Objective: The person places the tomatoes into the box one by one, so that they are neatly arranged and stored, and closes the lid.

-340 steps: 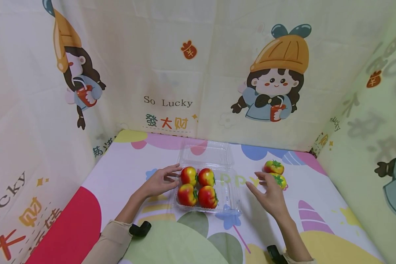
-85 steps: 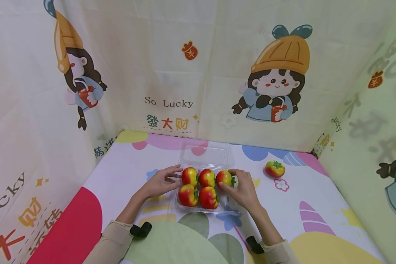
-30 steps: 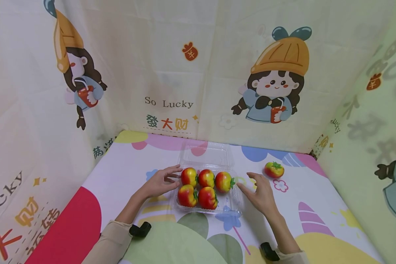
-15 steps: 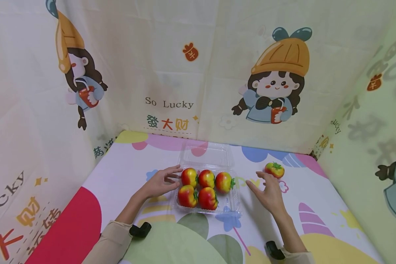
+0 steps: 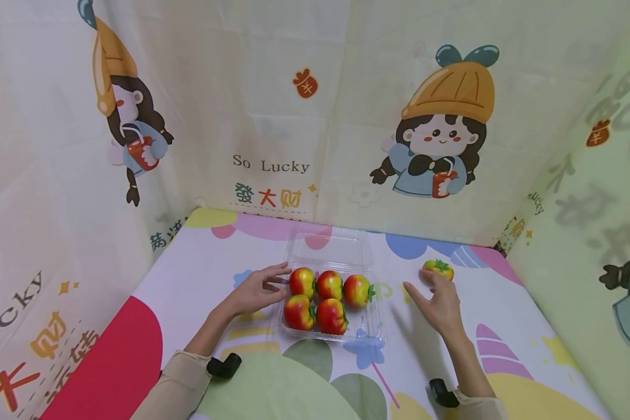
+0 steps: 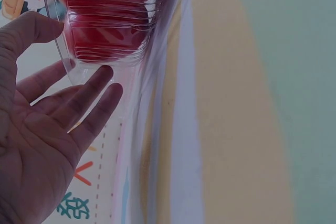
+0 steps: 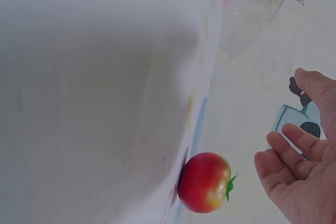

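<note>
A clear plastic clamshell box [image 5: 364,326] stands open on the table, its lid [image 5: 328,245] folded back. Several red-and-yellow fruits [image 5: 298,312] with green leafy tops, like persimmons or tomatoes, sit inside in two rows; the front right place holds none. My left hand [image 5: 259,290] is at the box's left side, fingers spread and relaxed. In the left wrist view its thumb and fingertips [image 6: 106,72] touch or nearly touch the box edge. Right of the box, another such fruit [image 5: 441,267] rests on the table, partly behind my right hand [image 5: 442,303], which is spread and holds nothing.
A patterned cloth covers the table [image 5: 210,245]. Printed curtains [image 5: 346,116] rise directly behind the table and on both sides. A dark wrist camera [image 5: 224,366] is strapped to the left wrist, another [image 5: 443,394] to the right.
Over the last second my right hand has moved right and away from the box, to the loose fruit. Earlier it placed a fruit at the box's back right. The left hand has stayed put.
</note>
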The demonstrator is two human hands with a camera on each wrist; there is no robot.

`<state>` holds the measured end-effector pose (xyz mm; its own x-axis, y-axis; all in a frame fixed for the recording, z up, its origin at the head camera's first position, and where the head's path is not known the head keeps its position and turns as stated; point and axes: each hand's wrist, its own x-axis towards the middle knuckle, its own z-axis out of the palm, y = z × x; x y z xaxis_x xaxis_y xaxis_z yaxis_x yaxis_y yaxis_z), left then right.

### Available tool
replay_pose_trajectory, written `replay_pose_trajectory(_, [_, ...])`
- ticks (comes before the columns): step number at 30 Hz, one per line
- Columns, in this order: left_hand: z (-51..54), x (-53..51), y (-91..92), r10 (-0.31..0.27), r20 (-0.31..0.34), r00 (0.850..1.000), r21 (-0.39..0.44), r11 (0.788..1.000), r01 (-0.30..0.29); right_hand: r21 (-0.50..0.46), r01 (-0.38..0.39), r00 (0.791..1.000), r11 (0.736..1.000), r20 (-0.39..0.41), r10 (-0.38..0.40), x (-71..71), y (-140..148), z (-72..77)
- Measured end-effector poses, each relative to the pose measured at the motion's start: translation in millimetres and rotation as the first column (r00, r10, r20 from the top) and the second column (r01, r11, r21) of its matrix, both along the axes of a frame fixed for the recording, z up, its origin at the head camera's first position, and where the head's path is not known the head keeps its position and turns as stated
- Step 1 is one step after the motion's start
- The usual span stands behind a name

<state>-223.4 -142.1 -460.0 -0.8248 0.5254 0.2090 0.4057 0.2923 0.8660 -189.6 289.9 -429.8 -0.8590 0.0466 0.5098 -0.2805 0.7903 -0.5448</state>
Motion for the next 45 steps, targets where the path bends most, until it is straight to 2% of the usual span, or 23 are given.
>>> replay_pose_trajectory(5, [1.6,0.6,0.2,-0.003,-0.007,1.000,0.006,1.000,0.003,0.000,0.013,1.000,1.000,0.022,-0.013,-1.3,4.9,0.0])
replay_pose_trajectory(15, [2.5,0.7,1.1,0.006,-0.002,1.000,0.003,1.000,-0.006,0.033,0.080,0.990,0.996,0.116,-0.083,0.7,11.4,4.2])
replay_pose_trajectory(24, [3.5,0.2,1.8,-0.010,-0.031,0.999,0.011,1.000,0.011,0.011,0.069,0.995,0.998,0.073,-0.070,-2.5,16.1,6.3])
replay_pose_trajectory(37, [2.2,-0.8,2.0,-0.006,-0.024,1.000,0.005,1.000,0.006,-0.003,0.143,0.982,0.990,0.125,-0.141,-7.3,23.6,11.6])
replay_pose_trajectory(45, [2.0,0.1,1.5,-0.006,-0.014,1.000,0.011,1.000,0.006,-0.004,0.148,0.981,0.989,0.127,-0.146,-11.1,30.4,8.2])
